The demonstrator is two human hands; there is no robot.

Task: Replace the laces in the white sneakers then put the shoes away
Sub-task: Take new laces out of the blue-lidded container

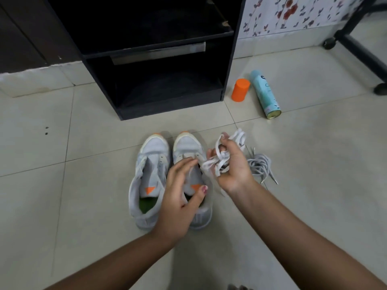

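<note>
A glossy pale tiled floor [83, 126] is seen under a black boxy shelf unit [155, 59]. Just before the unit, the white mesh sneakers [150, 164] are stood side by side, unlaced. Nearer than these, the left hand [180, 204] is held loosely spread, partly hiding one shoe; a tangle of flat white laces [217, 162] is gripped by the right hand [232, 166]. Right of the unit lie a teal spray can [265, 94], round grey laces [259, 166] and an orange cylinder [240, 90].

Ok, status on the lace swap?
Right grip holds bunched white laces. Left grip over right sneaker, hold unclear. Left sneaker unlaced; grey laces on floor. Spray can, orange cylinder beside shelf.
</note>
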